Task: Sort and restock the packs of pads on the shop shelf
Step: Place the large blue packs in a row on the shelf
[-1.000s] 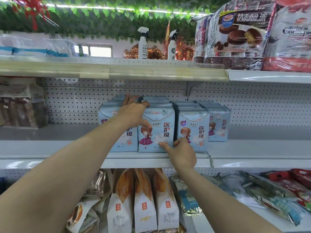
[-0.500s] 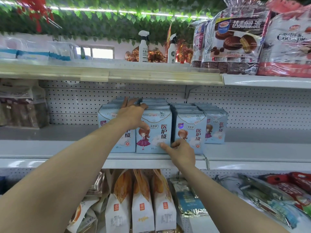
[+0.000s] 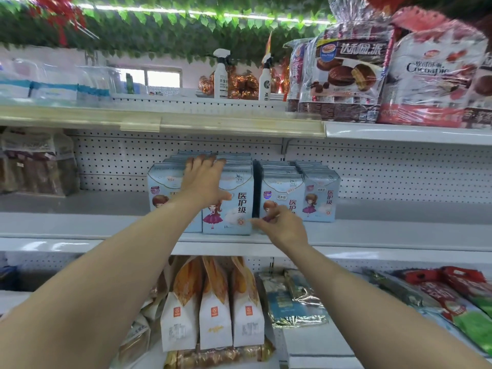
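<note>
Left hand (image 3: 203, 182) splayed, raised — right hand (image 3: 282, 226) lower, forefinger out

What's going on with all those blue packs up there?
A person is tidying the light-blue packs of pads on the middle shelf. The left grip, a bare hand, lies spread over the tops of the left-hand rows. The right grip touches the bottom front of the packs with stretched fingertips, by the gap between two rows. No pack is lifted off the shelf.
</note>
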